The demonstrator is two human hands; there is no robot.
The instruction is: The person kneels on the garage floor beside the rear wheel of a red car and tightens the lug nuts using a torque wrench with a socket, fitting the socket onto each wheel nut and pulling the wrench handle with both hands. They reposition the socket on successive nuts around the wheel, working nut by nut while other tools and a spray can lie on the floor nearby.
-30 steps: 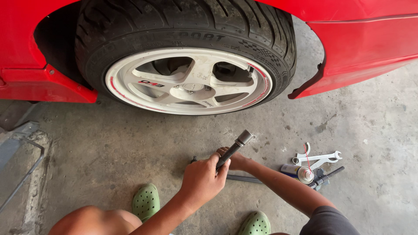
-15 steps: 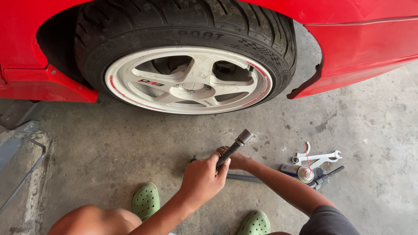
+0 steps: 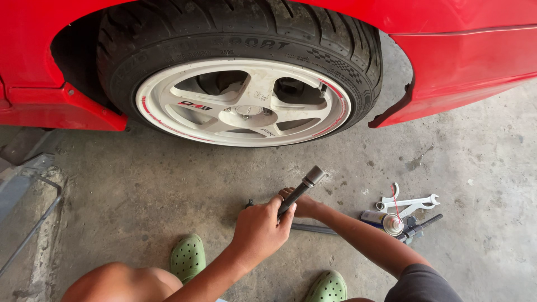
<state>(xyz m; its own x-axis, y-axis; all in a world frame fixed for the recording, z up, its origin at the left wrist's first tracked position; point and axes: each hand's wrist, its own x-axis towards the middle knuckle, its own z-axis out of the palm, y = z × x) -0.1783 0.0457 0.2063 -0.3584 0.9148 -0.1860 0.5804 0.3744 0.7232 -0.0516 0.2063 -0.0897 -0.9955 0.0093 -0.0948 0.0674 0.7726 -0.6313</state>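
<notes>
Wrench (image 3: 301,193), a dark bar with a grey socket at its upper end, slants up and to the right above the floor (image 3: 140,190), low in the middle of the view and well short of the wheel.

Far left, a grey metal edge and a thin rod (image 3: 31,229) lie on the floor, cut off by the frame. A bare knee (image 3: 120,282) and a green clog (image 3: 187,257) come next.

The left hand (image 3: 260,229) is closed round the wrench's lower shaft; its fingers (image 3: 275,202) wrap over the bar, so the gripped part is hidden and only the upper shaft and socket stick out past the knuckles. Just behind it, the right hand (image 3: 299,204) also closes on the bar; its fingers are mostly covered by the left hand and the shaft, so their exact hold is hard to make out. A second dark bar (image 3: 313,228) lies flat on the floor beneath the right forearm, its left end partly hidden.

Above, the white wheel (image 3: 243,103) sits in its tyre (image 3: 235,31) under the red car body (image 3: 464,50), whose top is cut off.

A second green clog (image 3: 327,286) shows at the bottom edge. To the right, a small spray can (image 3: 386,221), a silver spanner (image 3: 411,201) and a dark tool (image 3: 419,226) lie together, overlapping.
</notes>
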